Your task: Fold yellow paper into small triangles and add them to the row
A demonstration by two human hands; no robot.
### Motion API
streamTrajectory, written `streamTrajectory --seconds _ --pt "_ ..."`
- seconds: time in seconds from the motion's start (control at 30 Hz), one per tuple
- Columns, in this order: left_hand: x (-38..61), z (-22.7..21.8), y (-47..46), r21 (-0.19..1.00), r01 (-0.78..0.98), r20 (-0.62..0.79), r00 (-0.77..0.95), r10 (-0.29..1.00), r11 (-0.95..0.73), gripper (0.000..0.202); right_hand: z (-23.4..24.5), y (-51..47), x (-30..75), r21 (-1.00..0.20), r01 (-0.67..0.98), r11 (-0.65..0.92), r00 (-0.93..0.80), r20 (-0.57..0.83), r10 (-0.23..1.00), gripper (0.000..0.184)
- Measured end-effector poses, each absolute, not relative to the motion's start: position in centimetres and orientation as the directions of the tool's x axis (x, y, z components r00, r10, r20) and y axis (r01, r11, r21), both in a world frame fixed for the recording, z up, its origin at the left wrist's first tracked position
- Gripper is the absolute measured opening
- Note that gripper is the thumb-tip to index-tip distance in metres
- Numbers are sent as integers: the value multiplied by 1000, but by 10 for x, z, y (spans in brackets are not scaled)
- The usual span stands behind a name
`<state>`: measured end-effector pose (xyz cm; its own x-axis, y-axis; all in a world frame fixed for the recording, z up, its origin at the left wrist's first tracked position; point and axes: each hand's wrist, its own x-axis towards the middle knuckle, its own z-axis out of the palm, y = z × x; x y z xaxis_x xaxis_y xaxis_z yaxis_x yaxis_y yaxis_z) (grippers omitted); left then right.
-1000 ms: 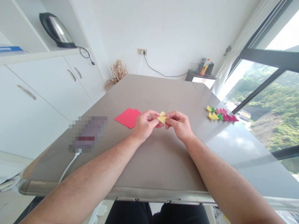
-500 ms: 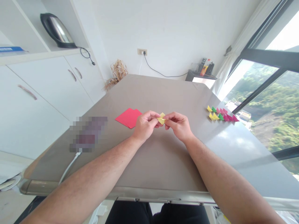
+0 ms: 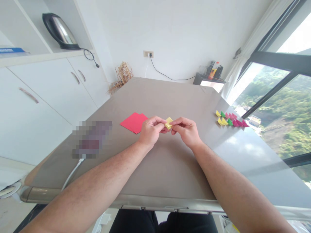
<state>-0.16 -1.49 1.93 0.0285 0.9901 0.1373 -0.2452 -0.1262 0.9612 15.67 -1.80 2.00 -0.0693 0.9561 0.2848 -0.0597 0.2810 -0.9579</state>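
A small piece of folded yellow paper (image 3: 169,122) is pinched between both hands above the middle of the table. My left hand (image 3: 151,130) grips its left side with thumb and fingers. From the right, my right hand (image 3: 185,130) pinches the other side, thumb toward me. The fingertips cover part of the folds. Just behind my left hand lie red paper sheets (image 3: 133,123), turned cornerwise and partly overlapping. Over on the right, several small folded paper boats (image 3: 229,121) in yellow, green and pink stand in two rows.
A blurred-out object (image 3: 92,139) with a white cable (image 3: 72,173) lies on the table (image 3: 165,94) at the left. Beyond the far right edge, bottles (image 3: 213,70) stand on a small cabinet. A kettle (image 3: 62,32) sits on the left shelf, and a window borders the right side.
The yellow paper now looks flatter, a diamond shape where its raised points stood apart before. Both hands keep nearly the same place and grip.
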Motion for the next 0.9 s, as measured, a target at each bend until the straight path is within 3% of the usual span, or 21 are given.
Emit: streamTrajectory --seconds 0.23,0.47,0.9 --pt "-2 17 -14 957 -274 109 36 993 -95 5 22 -20 156 -961 -93 259 -69 266 962 2" --pt "-5 20 -15 961 -276 71 148 986 -28 15 20 -19 158 -956 -56 287 -51 289 956 4" --pt "-3 17 -13 970 -242 63 98 993 -38 32 15 -16 158 -947 20 321 -72 319 945 3"
